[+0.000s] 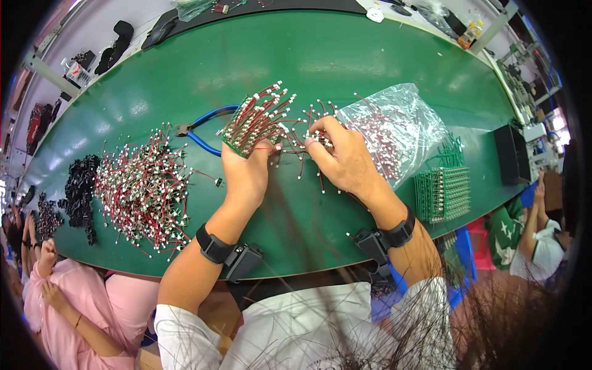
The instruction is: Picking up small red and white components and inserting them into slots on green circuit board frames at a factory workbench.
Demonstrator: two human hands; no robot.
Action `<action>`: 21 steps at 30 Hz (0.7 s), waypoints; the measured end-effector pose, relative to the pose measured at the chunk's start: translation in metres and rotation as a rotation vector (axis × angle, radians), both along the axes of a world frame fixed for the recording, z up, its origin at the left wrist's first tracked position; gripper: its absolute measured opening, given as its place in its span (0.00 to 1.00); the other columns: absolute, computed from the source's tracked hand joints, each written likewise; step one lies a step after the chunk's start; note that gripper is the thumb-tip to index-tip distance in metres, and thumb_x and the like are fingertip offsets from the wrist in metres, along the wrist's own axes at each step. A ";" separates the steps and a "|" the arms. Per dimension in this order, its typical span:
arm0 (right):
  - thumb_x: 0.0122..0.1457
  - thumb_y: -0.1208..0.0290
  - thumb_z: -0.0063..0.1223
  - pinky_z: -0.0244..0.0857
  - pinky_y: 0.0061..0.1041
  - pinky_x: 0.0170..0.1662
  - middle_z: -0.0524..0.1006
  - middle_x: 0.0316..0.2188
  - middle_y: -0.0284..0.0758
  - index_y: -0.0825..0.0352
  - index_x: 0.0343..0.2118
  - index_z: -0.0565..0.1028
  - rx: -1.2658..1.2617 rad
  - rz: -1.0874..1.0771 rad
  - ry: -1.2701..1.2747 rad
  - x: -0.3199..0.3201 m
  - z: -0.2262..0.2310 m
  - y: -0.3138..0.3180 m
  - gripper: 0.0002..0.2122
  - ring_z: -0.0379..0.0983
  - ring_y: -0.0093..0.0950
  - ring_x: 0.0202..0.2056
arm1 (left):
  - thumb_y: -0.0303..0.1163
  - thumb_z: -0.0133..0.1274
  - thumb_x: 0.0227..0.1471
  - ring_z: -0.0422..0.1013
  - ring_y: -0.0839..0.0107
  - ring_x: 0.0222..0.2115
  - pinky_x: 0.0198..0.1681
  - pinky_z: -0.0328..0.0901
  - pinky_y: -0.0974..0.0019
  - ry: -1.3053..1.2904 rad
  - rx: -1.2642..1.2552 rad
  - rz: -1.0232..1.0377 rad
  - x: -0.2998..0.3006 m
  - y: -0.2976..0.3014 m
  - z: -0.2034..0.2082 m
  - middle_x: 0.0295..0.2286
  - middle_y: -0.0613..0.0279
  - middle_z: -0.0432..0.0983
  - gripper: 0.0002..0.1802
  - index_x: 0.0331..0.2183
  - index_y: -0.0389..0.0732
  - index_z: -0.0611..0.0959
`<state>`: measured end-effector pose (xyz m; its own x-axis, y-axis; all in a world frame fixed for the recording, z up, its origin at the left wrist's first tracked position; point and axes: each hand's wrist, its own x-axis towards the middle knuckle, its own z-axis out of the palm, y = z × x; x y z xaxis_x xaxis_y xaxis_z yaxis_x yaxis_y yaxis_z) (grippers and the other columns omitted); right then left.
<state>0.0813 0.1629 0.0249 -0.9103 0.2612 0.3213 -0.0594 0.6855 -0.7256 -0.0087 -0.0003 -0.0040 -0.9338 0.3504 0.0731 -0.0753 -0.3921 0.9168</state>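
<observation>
My left hand (244, 179) is wrapped round the lower end of a green circuit board panel (237, 137), held tilted above the table. Many short red wires with white plugs stand out from that panel. Just to its right, the fingers of my right hand (350, 161) are closed on some red connector wires (320, 137); how many is hidden by the fingers. More loose wires lie around those fingertips. Behind my left wrist rest cutting pliers with blue handles (208, 115), jaws to the left.
A clear plastic bag (404, 126) of wires lies beside my right hand. Right of it are stacked green panels (443, 194) and a black box (510, 154). Leftward on the green table (296, 55) sit a heap of wired boards (145, 194) and black parts (80, 191). A person in pink (80, 296) sits left.
</observation>
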 end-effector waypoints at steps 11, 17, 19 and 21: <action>0.60 0.73 0.49 0.58 0.29 0.25 0.70 0.19 0.37 0.70 0.37 0.70 -0.228 0.153 0.116 0.003 0.001 -0.003 0.07 0.66 0.28 0.19 | 0.14 0.48 0.52 0.75 0.68 0.39 0.41 0.77 0.59 0.009 -0.021 0.038 -0.001 -0.001 0.003 0.40 0.57 0.76 0.19 0.47 0.35 0.73; 0.60 0.74 0.49 0.57 0.26 0.23 0.69 0.17 0.33 0.69 0.35 0.71 -0.269 0.153 -0.023 0.005 0.013 -0.009 0.04 0.65 0.20 0.18 | 0.14 0.49 0.52 0.75 0.70 0.38 0.40 0.77 0.59 0.040 -0.028 -0.003 0.006 0.000 0.009 0.39 0.58 0.76 0.18 0.46 0.34 0.74; 0.60 0.74 0.50 0.58 0.26 0.23 0.71 0.18 0.32 0.69 0.34 0.72 -0.225 0.153 -0.063 0.004 0.016 -0.008 0.04 0.66 0.18 0.19 | 0.14 0.47 0.56 0.74 0.71 0.40 0.39 0.74 0.66 0.058 -0.049 -0.057 0.007 -0.001 0.010 0.43 0.58 0.76 0.18 0.49 0.32 0.70; 0.60 0.74 0.51 0.59 0.25 0.23 0.71 0.17 0.33 0.69 0.33 0.72 -0.235 0.155 0.009 0.002 0.008 -0.009 0.04 0.67 0.19 0.19 | 0.14 0.46 0.56 0.74 0.71 0.41 0.40 0.74 0.66 0.051 -0.048 -0.062 0.008 0.001 0.010 0.43 0.58 0.75 0.18 0.49 0.32 0.70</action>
